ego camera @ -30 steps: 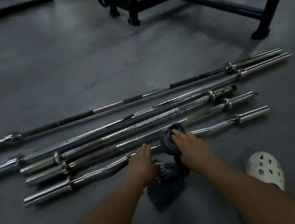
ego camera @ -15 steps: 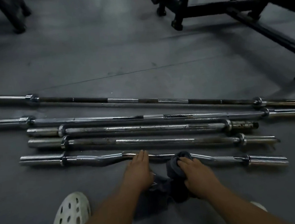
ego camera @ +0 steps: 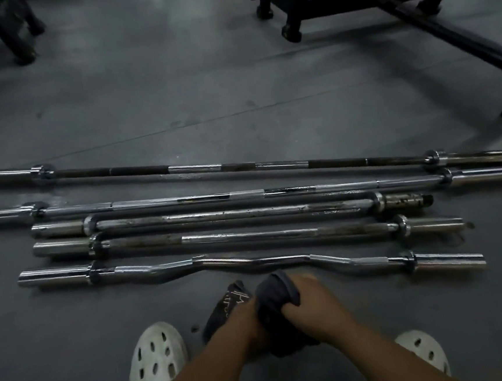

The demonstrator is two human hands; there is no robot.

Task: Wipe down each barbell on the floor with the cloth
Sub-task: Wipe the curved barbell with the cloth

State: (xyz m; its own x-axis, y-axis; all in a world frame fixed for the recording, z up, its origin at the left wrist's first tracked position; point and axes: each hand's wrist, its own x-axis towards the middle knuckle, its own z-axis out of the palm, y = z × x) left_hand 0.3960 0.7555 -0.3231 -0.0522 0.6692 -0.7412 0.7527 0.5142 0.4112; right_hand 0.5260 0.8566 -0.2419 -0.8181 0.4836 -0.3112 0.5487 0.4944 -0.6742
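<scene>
Barbells of chrome steel, five (ego camera: 248, 239), lie on the floor (ego camera: 175, 105); both hands (ego camera: 284, 312) clutch the bunched dark grey cloth (ego camera: 275, 294) off them, so wiping looks unfinished.

Five chrome barbells (ego camera: 246, 215) lie side by side across the floor, the curl bar (ego camera: 250, 263) nearest you; your dark cloth (ego camera: 276, 297) sits bunched at six o'clock, off it.

Single head-worn view, looking forward and steeply down, close above the floor (ego camera: 175, 105), wide-angle
</scene>
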